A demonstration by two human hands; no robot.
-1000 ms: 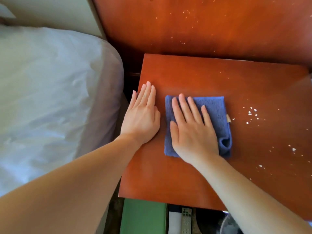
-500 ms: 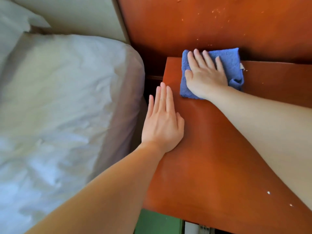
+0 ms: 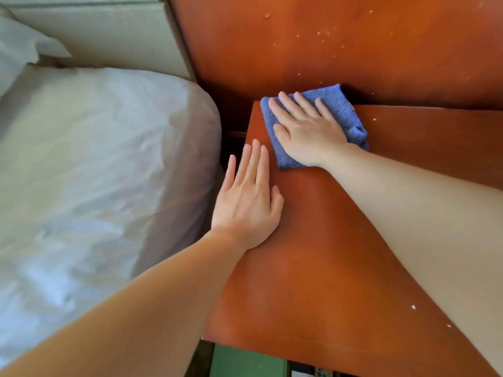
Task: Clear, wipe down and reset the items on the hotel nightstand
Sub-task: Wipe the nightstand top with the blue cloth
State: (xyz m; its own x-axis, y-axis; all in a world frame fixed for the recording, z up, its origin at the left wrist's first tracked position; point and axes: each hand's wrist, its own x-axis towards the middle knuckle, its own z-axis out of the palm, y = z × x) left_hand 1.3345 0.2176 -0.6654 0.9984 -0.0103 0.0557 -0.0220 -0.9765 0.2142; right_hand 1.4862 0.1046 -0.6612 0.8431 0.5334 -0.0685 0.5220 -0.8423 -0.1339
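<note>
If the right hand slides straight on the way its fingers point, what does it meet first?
Probably the wooden wall panel behind the nightstand; the right hand and cloth sit at the rear edge, gap depth unclear.

Soft daylight, bright on the bedding (image 3: 81,172), with slight motion blur and wide-angle bending at edges.

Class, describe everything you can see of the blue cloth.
The blue cloth looks like fluffy terry, folded into a pad, with a small tag at its right edge. It lies at the back left corner of the nightstand, its far edge up by the wooden panel behind. The right hand presses flat on it with straight fingers.
</note>
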